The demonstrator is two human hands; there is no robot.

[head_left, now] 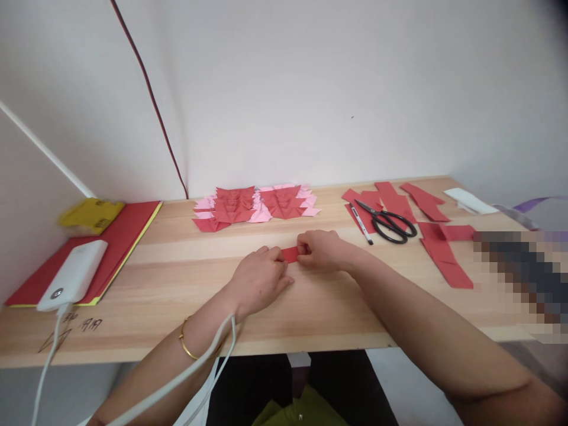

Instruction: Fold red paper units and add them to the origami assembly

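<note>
A light wooden table (177, 278) carries folded red and pink paper pieces (255, 207) at the far middle, black scissors (390, 225) and a pen (361, 223) among red paper strips (444, 254) right, a white power bank (73, 275) on red sheets (119, 236) left.

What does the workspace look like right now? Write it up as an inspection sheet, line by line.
Surface: light wooden table, pencil marks near its front left edge.
Job's things: small red paper piece pinched between both hands; folded red and pink paper units in a row at the back.
Clutter: black scissors, a pen, red paper strips, red sheets at left, a yellow packet, a white slip.
Hands: left hand and right hand both on the paper piece.
Cables: white cable across the left wrist; white power bank with its lead; dark cord on the wall.
Surroundings: plain white wall.
</note>
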